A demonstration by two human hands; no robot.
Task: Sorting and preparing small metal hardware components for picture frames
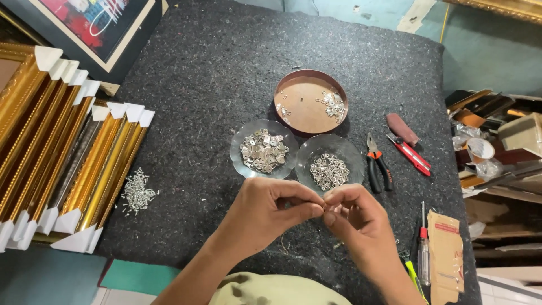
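A coarse dark felt mat point(226, 68) lies under your work, ribbed gold frames point(62, 152) stacked at its left. Two fluted glass dishes point(240, 148) hold flat metal pieces. Your left hand point(265, 212) and right hand point(355, 217) pinch together on something too small to make out, just below the dishes.

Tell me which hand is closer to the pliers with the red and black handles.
Right. The right hand sits just below-left of the pliers; the left hand is farther left, beyond it.
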